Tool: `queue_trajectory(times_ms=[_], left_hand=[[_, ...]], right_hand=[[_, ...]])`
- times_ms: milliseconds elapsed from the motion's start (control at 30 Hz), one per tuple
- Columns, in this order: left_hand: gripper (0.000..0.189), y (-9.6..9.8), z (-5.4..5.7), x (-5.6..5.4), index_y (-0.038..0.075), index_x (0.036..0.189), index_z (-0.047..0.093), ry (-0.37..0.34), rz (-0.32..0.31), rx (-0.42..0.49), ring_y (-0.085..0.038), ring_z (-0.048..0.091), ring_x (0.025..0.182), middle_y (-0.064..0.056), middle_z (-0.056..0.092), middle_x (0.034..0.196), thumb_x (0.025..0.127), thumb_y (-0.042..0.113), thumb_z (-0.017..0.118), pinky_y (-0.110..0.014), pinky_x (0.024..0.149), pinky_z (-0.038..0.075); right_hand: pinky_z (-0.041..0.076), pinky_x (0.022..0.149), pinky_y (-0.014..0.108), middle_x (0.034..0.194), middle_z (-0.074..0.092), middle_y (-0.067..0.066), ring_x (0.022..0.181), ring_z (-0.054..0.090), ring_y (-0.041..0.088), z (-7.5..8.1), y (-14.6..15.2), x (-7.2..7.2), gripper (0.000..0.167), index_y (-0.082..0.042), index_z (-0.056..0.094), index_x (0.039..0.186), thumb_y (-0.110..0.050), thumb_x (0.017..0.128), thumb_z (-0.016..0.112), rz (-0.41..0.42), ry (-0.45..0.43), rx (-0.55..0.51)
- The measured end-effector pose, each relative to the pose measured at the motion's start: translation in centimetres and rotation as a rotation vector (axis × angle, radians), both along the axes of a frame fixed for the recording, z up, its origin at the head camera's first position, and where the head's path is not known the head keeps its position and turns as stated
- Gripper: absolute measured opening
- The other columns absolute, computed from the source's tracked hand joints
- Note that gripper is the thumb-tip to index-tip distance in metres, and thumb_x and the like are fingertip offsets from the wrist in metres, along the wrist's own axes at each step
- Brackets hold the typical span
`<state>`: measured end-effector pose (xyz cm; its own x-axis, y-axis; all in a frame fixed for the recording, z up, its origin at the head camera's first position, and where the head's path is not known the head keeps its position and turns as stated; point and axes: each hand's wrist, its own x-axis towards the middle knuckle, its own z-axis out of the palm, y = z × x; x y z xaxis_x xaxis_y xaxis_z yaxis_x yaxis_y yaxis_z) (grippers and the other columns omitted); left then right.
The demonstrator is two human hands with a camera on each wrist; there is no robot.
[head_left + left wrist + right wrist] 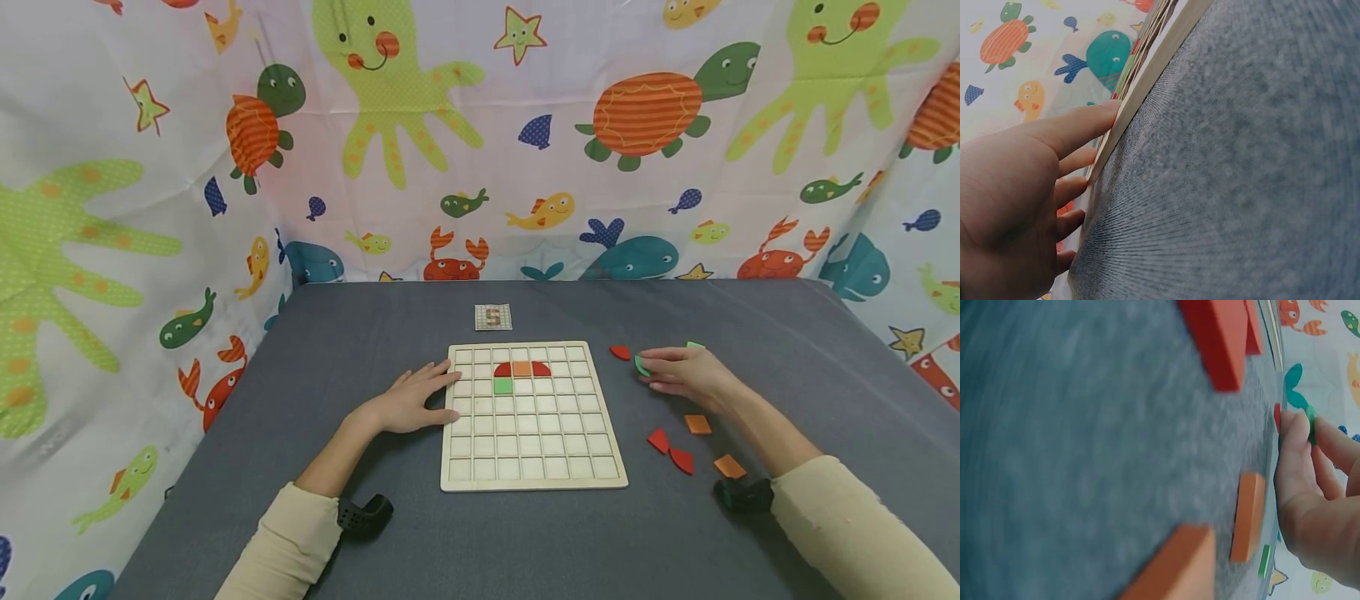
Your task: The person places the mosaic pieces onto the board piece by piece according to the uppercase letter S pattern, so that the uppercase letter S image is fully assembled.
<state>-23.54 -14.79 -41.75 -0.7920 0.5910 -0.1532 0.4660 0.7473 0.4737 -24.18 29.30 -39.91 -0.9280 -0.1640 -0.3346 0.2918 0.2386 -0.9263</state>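
Note:
A pale wooden grid board (534, 483) lies on the dark grey cloth. Its upper rows hold an orange square (522, 368) between two red rounded pieces (502, 370), with a green square (503, 386) below the left red one. My left hand (408, 402) rests at the board's left edge, fingers extended; the left wrist view shows the thumb touching the wooden rim (1147, 94). To the right of the board, my right hand (693, 373) pinches a green piece (641, 365) with a curved edge between thumb and fingers, also visible in the right wrist view as a green piece (1310, 422).
Around the right hand lie a red piece (620, 352), a green piece (695, 344) partly hidden, two orange squares (697, 424) and two red pieces (681, 461) nearer me. A small patterned card (492, 317) lies behind the board. A sea-animal curtain (525, 208) hangs behind.

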Motion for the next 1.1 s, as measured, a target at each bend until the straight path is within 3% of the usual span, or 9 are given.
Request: queue_trajectory(times_ms=[133,267,333,433,633,900,1100], left_hand=[[0.073,0.0,0.1,0.1,0.011,0.151,0.029,-0.003,0.003,0.001,-0.032,0.008,0.143,-0.011,0.016,0.157,0.093,0.044,0.059,-0.057,0.11,0.005],[0.073,0.0,0.2,0.1,0.011,0.151,0.03,-0.002,0.008,-0.002,-0.032,0.009,0.143,-0.011,0.016,0.157,0.093,0.044,0.059,-0.057,0.11,0.005],[0.073,0.0,0.1,0.1,0.011,0.151,0.03,0.001,0.01,-0.004,-0.032,0.009,0.143,-0.011,0.016,0.157,0.093,0.045,0.059,-0.057,0.11,0.005],[0.073,0.0,0.1,0.0,0.011,0.151,0.03,0.0,0.011,-0.004,-0.033,0.009,0.143,-0.011,0.016,0.157,0.093,0.045,0.059,-0.057,0.11,0.005],[0.073,0.1,0.0,-0.1,0.012,0.151,0.03,-0.004,0.011,-0.012,-0.032,0.008,0.143,-0.01,0.016,0.157,0.093,0.045,0.058,-0.056,0.11,0.004],[0.073,0.1,0.1,0.0,0.012,0.151,0.03,-0.005,0.009,-0.008,-0.032,0.008,0.143,-0.011,0.016,0.157,0.093,0.044,0.059,-0.057,0.11,0.004],[0.073,0.1,0.1,0.0,0.011,0.151,0.03,-0.003,0.012,-0.008,-0.032,0.009,0.143,-0.011,0.016,0.157,0.093,0.044,0.058,-0.057,0.11,0.004]], right_hand=[[0.05,0.085,0.029,0.114,0.059,0.005,0.091,0.065,0.008,-0.2,-0.6,-0.1,0.058,0.011,0.033,0.142,-0.011,0.096,0.059,0.034,-0.043,-0.076],[0.045,0.093,0.031,0.141,0.036,0.024,0.096,0.062,0.004,-0.3,-1.3,-0.1,0.058,0.012,0.029,0.143,-0.006,0.096,0.057,0.076,-0.025,-0.09],[0.044,0.094,0.031,0.145,0.029,0.026,0.096,0.062,0.003,-0.3,-1.6,-0.1,0.058,0.012,0.03,0.143,-0.006,0.096,0.058,0.075,-0.03,-0.087],[0.046,0.092,0.031,0.14,0.039,0.024,0.095,0.062,0.005,-0.4,-2.1,-0.2,0.059,0.012,0.034,0.142,-0.01,0.095,0.061,0.06,-0.03,-0.06],[0.051,0.085,0.029,0.114,0.057,0.008,0.09,0.063,0.011,-0.7,-2.8,-0.4,0.055,0.012,0.042,0.136,-0.013,0.093,0.065,0.046,-0.025,-0.026],[0.05,0.086,0.03,0.123,0.053,0.015,0.093,0.063,0.011,-1.0,-3.9,-0.5,0.053,0.011,0.044,0.134,-0.014,0.093,0.065,0.072,0.032,0.011],[0.05,0.086,0.031,0.117,0.058,0.012,0.094,0.063,0.013,-0.8,-4.8,-0.5,0.051,0.011,0.044,0.135,-0.012,0.093,0.064,0.072,0.027,0.005]])
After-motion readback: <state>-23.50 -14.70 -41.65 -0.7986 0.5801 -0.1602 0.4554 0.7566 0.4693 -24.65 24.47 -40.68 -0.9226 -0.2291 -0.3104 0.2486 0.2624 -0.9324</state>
